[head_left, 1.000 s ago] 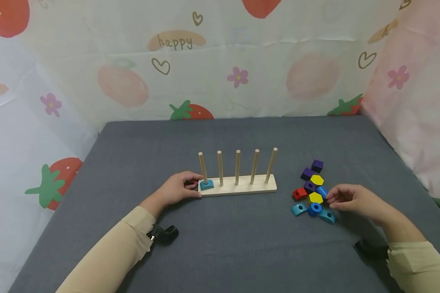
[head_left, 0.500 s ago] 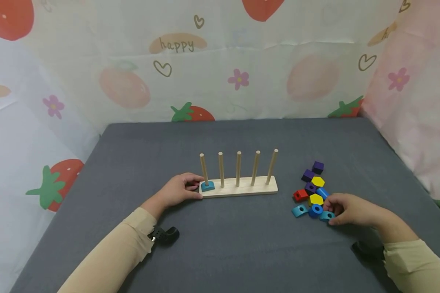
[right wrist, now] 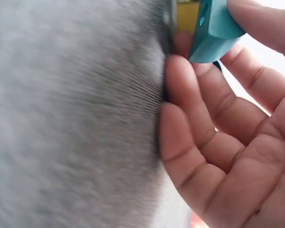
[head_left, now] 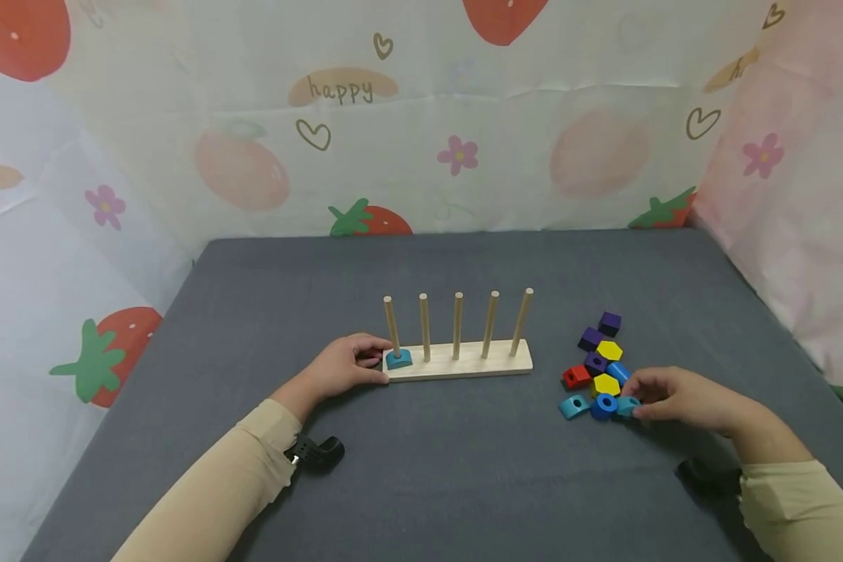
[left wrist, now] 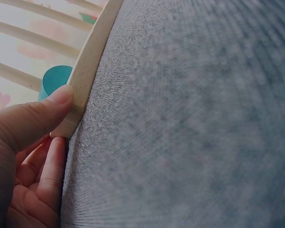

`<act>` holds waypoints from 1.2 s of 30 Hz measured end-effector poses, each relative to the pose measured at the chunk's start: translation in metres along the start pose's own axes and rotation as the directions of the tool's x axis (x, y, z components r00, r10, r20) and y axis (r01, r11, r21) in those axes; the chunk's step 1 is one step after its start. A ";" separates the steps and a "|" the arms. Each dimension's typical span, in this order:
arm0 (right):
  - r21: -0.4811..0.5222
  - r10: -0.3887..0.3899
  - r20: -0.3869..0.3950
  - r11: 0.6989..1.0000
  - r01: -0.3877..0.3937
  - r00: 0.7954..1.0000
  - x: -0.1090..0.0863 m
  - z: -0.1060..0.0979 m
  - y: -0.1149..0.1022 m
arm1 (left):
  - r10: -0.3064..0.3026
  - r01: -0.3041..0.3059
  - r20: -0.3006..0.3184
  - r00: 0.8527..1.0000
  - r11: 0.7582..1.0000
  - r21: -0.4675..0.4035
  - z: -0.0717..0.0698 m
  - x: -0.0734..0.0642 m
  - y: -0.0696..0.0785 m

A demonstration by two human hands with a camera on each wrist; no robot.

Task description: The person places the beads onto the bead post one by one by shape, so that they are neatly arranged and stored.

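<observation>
Grey cloth-covered worktop point(head_left: 449, 460): wooden peg board point(head_left: 460, 361) with five upright pegs at centre; cluster of coloured blocks point(head_left: 599, 363) well to its right.

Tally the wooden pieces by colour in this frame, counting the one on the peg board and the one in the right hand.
Teal: 3, namely peg-board piece, loose arch, pinched piece
Blue: 2
Yellow: 2
Purple: 3
Red: 1
Total: 11
</observation>
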State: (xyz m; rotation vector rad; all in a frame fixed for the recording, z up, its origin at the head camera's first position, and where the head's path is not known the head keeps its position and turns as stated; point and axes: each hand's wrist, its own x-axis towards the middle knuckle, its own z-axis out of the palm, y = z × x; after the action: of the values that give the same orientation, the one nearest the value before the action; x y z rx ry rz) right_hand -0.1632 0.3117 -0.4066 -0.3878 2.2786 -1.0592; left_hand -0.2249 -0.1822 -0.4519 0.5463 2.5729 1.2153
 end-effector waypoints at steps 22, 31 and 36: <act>-0.104 -0.218 -0.220 0.974 0.199 0.951 0.015 -0.024 -0.075 | -0.004 0.004 -0.002 1.000 0.999 0.047 0.001 0.000 0.000; -0.107 -0.330 -0.258 0.944 0.312 0.908 0.034 -0.028 -0.125 | -0.010 0.010 -0.001 1.000 0.999 0.040 0.000 0.001 -0.001; -0.057 -0.430 -0.248 0.901 0.430 0.868 0.045 -0.028 -0.147 | -0.010 0.010 0.006 1.000 0.999 0.032 0.000 0.001 -0.001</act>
State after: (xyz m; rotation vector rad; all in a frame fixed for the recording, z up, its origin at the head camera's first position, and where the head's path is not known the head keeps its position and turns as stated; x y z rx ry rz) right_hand -0.2133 0.2119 -0.2968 -0.8350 2.4817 -1.3973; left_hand -0.2256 -0.1826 -0.4533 0.5424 2.5906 1.1698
